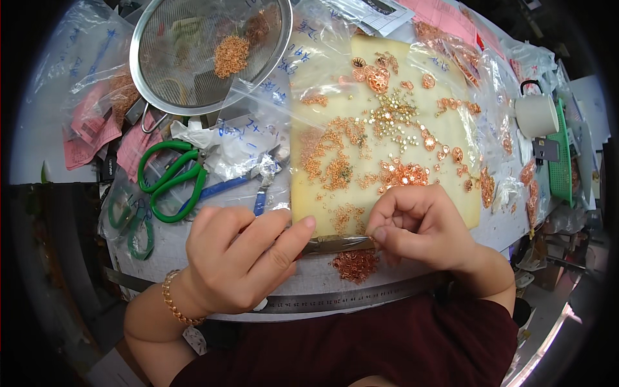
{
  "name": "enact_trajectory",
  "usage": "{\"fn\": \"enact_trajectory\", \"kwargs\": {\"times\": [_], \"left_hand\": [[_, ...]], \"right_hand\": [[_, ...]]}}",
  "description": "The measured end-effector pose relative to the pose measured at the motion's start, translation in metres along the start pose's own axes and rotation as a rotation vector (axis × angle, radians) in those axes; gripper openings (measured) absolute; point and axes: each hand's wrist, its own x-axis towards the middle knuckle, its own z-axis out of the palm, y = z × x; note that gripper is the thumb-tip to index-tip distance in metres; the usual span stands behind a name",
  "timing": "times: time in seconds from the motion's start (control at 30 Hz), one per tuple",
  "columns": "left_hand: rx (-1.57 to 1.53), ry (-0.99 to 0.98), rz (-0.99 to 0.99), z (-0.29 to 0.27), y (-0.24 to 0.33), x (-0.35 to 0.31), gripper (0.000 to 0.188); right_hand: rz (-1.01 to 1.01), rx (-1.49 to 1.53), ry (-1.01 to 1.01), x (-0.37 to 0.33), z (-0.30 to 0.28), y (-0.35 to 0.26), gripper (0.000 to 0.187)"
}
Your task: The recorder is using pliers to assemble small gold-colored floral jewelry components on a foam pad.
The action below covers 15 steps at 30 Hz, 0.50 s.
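Right hand (419,226) narrow, thumb and forefinger pinched at the near edge of the yellow pad (306,211) — can't tell if a tiny piece sits between them. Left hand (242,258) half-curled left of it, forefinger pointing right, thumb hidden; can't tell if it holds anything. Small metal pieces lie on the pad: gold rings (322,158) left, pale beads (394,116) far, rose-coloured cluster (403,175) just beyond the right hand — too many to count. One reddish ring pile (356,266) on the bare tabletop (412,264), just near of the pad. One dark shiny strip (338,244) along the pad's near edge, between the hands; one ruler (335,301) nearest the person. Far left: one round strainer (187,90) with one main golden heap (231,56) visible through or in it, can't tell. Near it, one clear pair of green-handled scissors (171,171), further green loops (140,238) under plastic. Bags (97,58) and pink papers (90,143) crowd left. Right: one white cup (536,116), one green basket (560,158).
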Motion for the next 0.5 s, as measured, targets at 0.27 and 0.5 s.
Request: {"fn": "enact_trajectory", "kwargs": {"times": [0.27,0.5], "left_hand": [[-0.041,-0.009,-0.026,0.002,0.001,0.000,0.054],[-0.158,-0.134,0.063,0.004,0.000,0.002,0.045]], "right_hand": [[-0.092,-0.231,-0.003,-0.004,0.000,-0.005,0.007],[-0.559,-1.030,0.305,-0.010,-0.016,-0.016,0.015]]}}
